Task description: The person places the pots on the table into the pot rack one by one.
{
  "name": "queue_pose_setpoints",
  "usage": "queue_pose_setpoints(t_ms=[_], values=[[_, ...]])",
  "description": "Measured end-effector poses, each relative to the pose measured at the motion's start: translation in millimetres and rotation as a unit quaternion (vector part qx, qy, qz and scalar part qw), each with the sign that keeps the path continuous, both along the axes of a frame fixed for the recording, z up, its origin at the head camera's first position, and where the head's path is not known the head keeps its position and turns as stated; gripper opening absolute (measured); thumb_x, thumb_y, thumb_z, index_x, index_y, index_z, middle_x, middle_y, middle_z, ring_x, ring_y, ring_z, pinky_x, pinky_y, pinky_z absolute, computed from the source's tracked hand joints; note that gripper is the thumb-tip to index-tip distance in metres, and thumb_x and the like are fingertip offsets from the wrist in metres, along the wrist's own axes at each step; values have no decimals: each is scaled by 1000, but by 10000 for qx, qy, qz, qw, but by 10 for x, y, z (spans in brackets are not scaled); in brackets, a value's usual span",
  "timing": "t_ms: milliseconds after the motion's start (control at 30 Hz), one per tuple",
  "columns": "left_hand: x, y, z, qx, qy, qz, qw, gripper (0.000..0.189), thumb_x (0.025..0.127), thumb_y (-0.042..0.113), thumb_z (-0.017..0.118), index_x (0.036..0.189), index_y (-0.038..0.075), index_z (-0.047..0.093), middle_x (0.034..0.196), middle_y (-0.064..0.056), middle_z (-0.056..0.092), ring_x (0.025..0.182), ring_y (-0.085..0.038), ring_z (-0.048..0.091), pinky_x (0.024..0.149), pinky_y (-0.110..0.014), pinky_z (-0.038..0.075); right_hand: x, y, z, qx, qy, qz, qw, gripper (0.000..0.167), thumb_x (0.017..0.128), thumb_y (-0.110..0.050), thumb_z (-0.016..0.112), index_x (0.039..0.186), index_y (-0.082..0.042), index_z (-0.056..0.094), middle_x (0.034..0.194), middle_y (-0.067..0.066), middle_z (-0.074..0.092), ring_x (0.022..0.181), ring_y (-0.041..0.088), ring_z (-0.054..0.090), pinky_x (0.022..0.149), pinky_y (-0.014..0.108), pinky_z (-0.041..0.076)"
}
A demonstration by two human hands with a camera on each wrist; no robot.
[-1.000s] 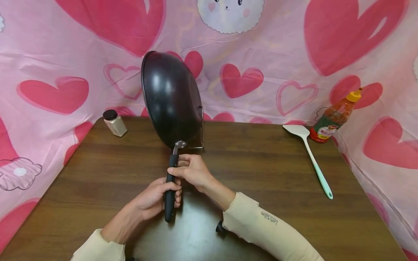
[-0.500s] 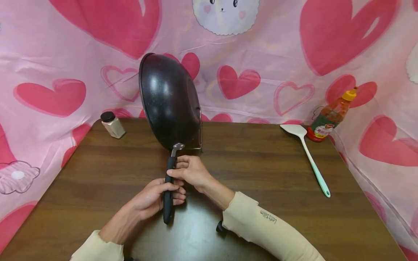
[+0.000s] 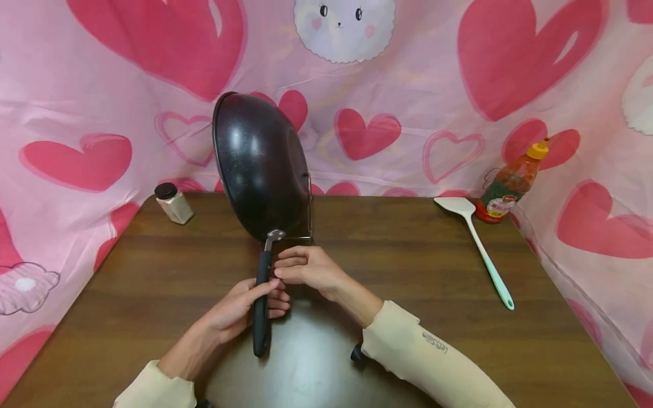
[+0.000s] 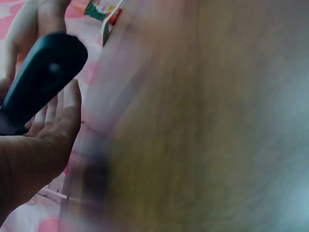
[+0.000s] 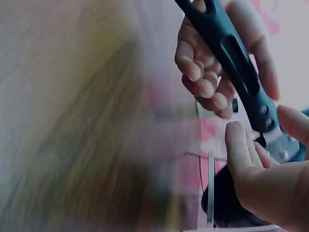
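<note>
A black wok (image 3: 260,164) stands tilted on its side against a thin wire rack (image 3: 310,212), its rounded base turned right. Its black handle (image 3: 259,326) points down toward me. My left hand (image 3: 229,311) is loosely around the handle, thumb across the near side and fingers extended behind it. In the right wrist view those fingers spread apart on one side of the handle (image 5: 236,58), the thumb on the other. My right hand (image 3: 313,272) is just right of the handle's upper part, fingers relaxed, holding nothing. The left wrist view shows the handle's end (image 4: 53,63) close up.
A small jar with a black lid (image 3: 174,204) stands at the table's back left corner. At the right lie a white spatula with a mint-green handle (image 3: 482,249) and, behind it, a sauce bottle with a yellow cap (image 3: 507,187). A pink heart-patterned cloth (image 3: 408,73) surrounds the table (image 3: 382,243).
My right hand has let go of the handle and moved slightly right. My left fingers have loosened from their curl around the handle. The head view has shifted slightly; the wok keeps its tilt.
</note>
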State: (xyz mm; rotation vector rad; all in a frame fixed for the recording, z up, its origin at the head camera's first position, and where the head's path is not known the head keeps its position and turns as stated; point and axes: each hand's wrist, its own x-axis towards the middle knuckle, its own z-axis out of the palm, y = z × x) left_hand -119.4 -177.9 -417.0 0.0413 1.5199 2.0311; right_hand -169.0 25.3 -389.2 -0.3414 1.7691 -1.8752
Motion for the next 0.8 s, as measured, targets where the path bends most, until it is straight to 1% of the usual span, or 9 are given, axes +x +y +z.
queue_pose_setpoints(t_ms=[67,233,300,367,433,500,600,700,800], values=[[-44,-26,8,-284,130,233,9992,45,106,28,57,126,-11,50,108,-18,67,101,-26,69,96,-41,55,-5,75,3,-30,-29,-20,10000,46,93,-3,70,134,12,55,127,28,64,108,26,68,92,41,57],[-131,-93,65,-901,592,751,9913,55,105,32,57,133,-12,42,116,-21,64,105,-29,67,95,-38,55,-32,262,18,-224,-59,-36,9997,43,97,-3,64,136,14,52,135,32,57,120,40,61,96,49,53],[-161,-133,90,-1229,878,803,9853,54,105,33,58,133,-11,44,117,-22,65,107,-31,67,94,-37,55,-53,345,14,-326,-57,-122,9994,42,98,-2,63,135,15,52,134,32,58,122,44,59,98,52,52],[-194,-191,122,-1700,1229,816,9743,54,104,34,59,133,-10,46,119,-23,66,107,-33,67,93,-37,56,-81,437,6,-377,-30,-250,9990,41,98,-2,62,134,15,52,131,29,61,120,44,59,99,55,50],[-233,-252,159,-2295,1726,789,9546,51,104,34,60,133,-8,50,119,-22,66,107,-32,67,92,-38,57,-116,536,2,-439,-17,-418,9982,38,99,-3,62,132,14,54,127,25,64,119,42,60,100,56,49],[-262,-312,205,-2870,2228,783,9283,49,104,35,59,133,-5,54,120,-20,67,106,-31,68,92,-40,56,-157,640,6,-459,11,-570,9973,35,100,-3,61,131,12,56,125,21,66,121,43,59,101,56,48],[-292,-378,253,-3478,2849,826,8894,48,104,37,59,131,-2,57,121,-17,67,110,-31,66,95,-47,55,-217,817,25,-387,114,-785,9961,33,101,-5,59,130,9,57,125,17,66,122,43,57,103,56,47],[-301,-421,272,-3843,3243,872,8599,45,103,37,60,130,1,59,123,-16,67,113,-33,65,97,-52,53,-272,1002,61,-274,249,-1024,9941,33,102,-5,58,131,9,56,126,16,65,119,37,60,103,55,47],[-300,-451,269,-4061,3508,896,8391,42,103,35,61,129,1,60,123,-16,68,113,-34,65,97,-54,52,-321,1169,88,-90,470,-1218,9914,35,102,-5,59,133,10,55,127,17,64,110,25,65,102,53,49]])
